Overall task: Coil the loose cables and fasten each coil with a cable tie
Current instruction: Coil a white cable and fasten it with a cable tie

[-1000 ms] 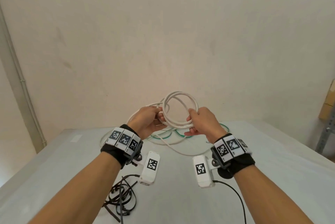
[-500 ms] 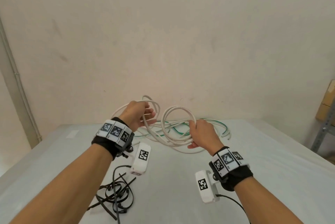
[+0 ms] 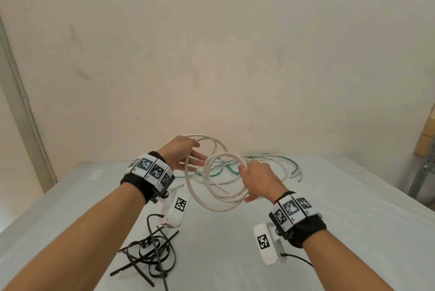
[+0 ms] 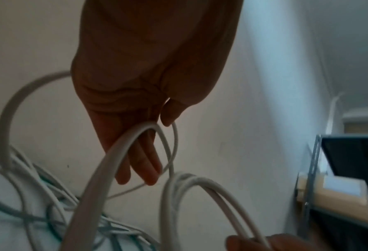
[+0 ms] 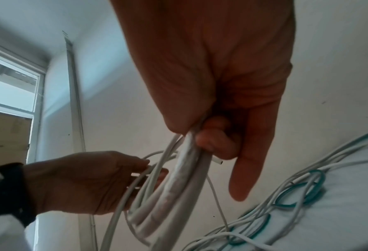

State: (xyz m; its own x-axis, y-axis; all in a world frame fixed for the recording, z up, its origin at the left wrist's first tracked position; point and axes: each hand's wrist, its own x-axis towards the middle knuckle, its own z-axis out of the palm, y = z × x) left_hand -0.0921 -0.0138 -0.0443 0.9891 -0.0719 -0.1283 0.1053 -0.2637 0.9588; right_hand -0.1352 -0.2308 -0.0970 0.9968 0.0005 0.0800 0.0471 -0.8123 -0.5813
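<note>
My right hand [image 3: 256, 180] grips a coil of thick white cable [image 3: 207, 180] by its right side, held up above the table [image 3: 329, 231]. In the right wrist view the fingers [image 5: 217, 135] curl round the bundled turns [image 5: 178, 195]. A wider loose loop [image 3: 188, 184] of the same cable runs over my left hand [image 3: 188, 156], just left of the coil. Its fingers [image 4: 140, 161] are straight, with the loop [image 4: 105, 169] lying across them. More white and green cables [image 3: 266, 157] lie tangled at the table's far side. Several black cable ties [image 3: 150, 253] lie under my left forearm.
A plain wall stands right behind the table. A pipe [image 3: 23, 102] runs down the wall at the left. A metal shelf upright [image 3: 423, 173] and a cardboard box [image 3: 428, 135] stand at the right edge.
Both hands were together on the coil. My left hand swung out left drawing a new loop of cable, and now reaches back towards the coil with straight fingers. My right hand sank a little.
</note>
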